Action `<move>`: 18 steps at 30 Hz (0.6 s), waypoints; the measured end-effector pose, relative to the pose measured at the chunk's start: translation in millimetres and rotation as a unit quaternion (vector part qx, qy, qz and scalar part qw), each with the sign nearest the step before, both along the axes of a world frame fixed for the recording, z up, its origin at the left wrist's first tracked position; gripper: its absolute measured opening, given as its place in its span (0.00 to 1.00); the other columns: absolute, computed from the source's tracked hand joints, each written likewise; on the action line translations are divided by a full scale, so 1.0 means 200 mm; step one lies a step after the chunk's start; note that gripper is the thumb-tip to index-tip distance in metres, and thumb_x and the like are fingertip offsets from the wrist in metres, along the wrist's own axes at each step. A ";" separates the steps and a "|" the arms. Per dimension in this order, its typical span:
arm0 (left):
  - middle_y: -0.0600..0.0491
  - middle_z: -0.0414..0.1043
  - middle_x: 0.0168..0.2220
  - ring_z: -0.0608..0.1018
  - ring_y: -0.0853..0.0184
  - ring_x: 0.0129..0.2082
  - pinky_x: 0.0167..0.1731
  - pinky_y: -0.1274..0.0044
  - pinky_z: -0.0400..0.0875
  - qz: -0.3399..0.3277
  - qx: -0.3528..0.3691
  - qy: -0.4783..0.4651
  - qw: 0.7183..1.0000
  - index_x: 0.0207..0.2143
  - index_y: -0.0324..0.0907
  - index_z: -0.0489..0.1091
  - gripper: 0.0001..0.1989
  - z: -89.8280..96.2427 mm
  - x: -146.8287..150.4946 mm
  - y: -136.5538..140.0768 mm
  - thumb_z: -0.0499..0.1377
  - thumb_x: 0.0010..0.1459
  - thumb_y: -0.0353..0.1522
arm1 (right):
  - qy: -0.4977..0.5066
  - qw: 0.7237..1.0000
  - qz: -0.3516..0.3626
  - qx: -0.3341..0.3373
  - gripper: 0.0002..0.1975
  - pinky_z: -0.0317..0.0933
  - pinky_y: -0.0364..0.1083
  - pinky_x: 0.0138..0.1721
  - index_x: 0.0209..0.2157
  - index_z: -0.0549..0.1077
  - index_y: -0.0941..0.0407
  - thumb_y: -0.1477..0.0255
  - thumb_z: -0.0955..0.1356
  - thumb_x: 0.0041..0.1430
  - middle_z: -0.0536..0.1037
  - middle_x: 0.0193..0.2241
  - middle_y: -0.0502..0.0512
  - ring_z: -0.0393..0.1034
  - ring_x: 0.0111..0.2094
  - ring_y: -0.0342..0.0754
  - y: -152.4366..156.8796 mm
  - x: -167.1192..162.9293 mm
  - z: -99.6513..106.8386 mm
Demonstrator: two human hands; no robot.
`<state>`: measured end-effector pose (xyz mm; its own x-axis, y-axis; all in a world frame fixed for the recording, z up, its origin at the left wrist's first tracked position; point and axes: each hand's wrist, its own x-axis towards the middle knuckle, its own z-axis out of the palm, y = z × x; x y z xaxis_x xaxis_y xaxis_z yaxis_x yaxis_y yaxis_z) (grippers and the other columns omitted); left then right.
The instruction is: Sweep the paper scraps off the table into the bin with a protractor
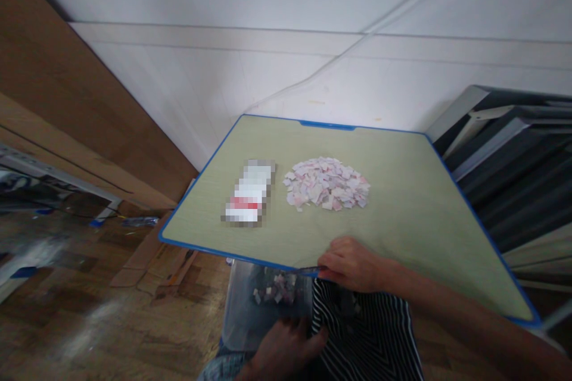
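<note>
Left hand at bottom centre grips clear plastic bag below table edge, mouth up to catch scraps. Right hand pinches bag rim at edge, fingers narrow. Farther up: paper scrap pile mid-table, blurred packet left of it.

On your table, a paper-scrap pile lies right of a packet; below the near edge, a bag holds more scraps.
</note>
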<state>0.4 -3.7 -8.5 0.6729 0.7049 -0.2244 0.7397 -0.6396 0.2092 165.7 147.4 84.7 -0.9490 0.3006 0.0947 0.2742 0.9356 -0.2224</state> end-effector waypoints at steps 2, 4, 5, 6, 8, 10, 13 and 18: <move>0.50 0.70 0.38 0.75 0.63 0.33 0.28 0.74 0.72 -0.002 -0.008 0.007 1.000 0.52 0.47 0.49 0.20 0.01 0.00 0.00 0.53 0.59 0.30 | 0.009 1.000 -0.014 0.011 0.17 0.48 0.43 0.25 0.28 0.67 0.58 0.66 0.55 0.63 0.72 0.19 0.52 0.62 0.21 0.42 0.00 0.00 0.00; 0.49 0.70 0.39 0.75 0.62 0.34 0.29 0.74 0.72 -0.009 -0.008 0.007 1.000 0.53 0.46 0.49 0.21 0.02 0.00 0.00 0.53 0.59 0.29 | 0.019 0.999 -0.029 0.026 0.17 0.47 0.43 0.25 0.28 0.68 0.58 0.67 0.54 0.63 0.72 0.19 0.52 0.62 0.21 0.42 0.01 0.00 0.00; 0.48 0.69 0.40 0.75 0.62 0.34 0.29 0.74 0.72 -0.012 -0.006 0.005 1.000 0.53 0.46 0.49 0.22 0.02 0.00 0.00 0.53 0.59 0.29 | 0.022 0.999 -0.026 0.031 0.17 0.47 0.43 0.24 0.28 0.67 0.58 0.67 0.54 0.63 0.72 0.18 0.52 0.62 0.20 0.42 0.01 0.00 0.00; 0.48 0.69 0.40 0.74 0.62 0.34 0.29 0.74 0.72 -0.013 -0.005 0.002 1.000 0.53 0.46 0.49 0.22 0.02 0.00 0.00 0.53 0.58 0.28 | 0.025 0.999 -0.016 0.034 0.18 0.46 0.43 0.24 0.27 0.67 0.58 0.67 0.54 0.64 0.72 0.18 0.51 0.61 0.20 0.42 0.01 0.00 0.00; 0.48 0.69 0.40 0.74 0.62 0.34 0.29 0.74 0.72 -0.009 -0.008 -0.003 1.000 0.53 0.46 0.50 0.22 0.01 0.00 0.00 0.53 0.59 0.28 | 0.033 0.999 0.023 0.035 0.19 0.45 0.43 0.23 0.25 0.66 0.58 0.67 0.53 0.64 0.71 0.17 0.50 0.59 0.18 0.41 0.01 0.00 -0.01; 0.48 0.70 0.38 0.75 0.62 0.32 0.28 0.75 0.72 -0.007 -0.019 -0.005 1.000 0.53 0.46 0.51 0.21 0.01 0.00 0.00 0.52 0.59 0.28 | 0.041 0.997 0.062 0.028 0.20 0.44 0.44 0.22 0.24 0.65 0.57 0.66 0.52 0.64 0.70 0.15 0.49 0.57 0.16 0.40 0.01 0.00 -0.01; 0.47 0.70 0.38 0.75 0.61 0.32 0.28 0.75 0.72 -0.005 -0.031 -0.004 1.000 0.53 0.46 0.53 0.20 0.02 0.00 0.01 0.52 0.59 0.27 | 0.052 0.996 0.074 0.023 0.21 0.44 0.44 0.22 0.23 0.65 0.57 0.67 0.51 0.65 0.70 0.15 0.49 0.56 0.16 0.40 0.01 -0.01 -0.02; 0.48 0.70 0.38 0.75 0.61 0.32 0.27 0.74 0.73 -0.008 -0.023 0.003 1.000 0.53 0.45 0.52 0.20 0.04 0.01 0.01 0.52 0.59 0.28 | 0.083 0.995 0.033 0.047 0.21 0.45 0.44 0.23 0.23 0.65 0.57 0.68 0.51 0.65 0.69 0.15 0.50 0.57 0.17 0.41 0.01 -0.01 -0.02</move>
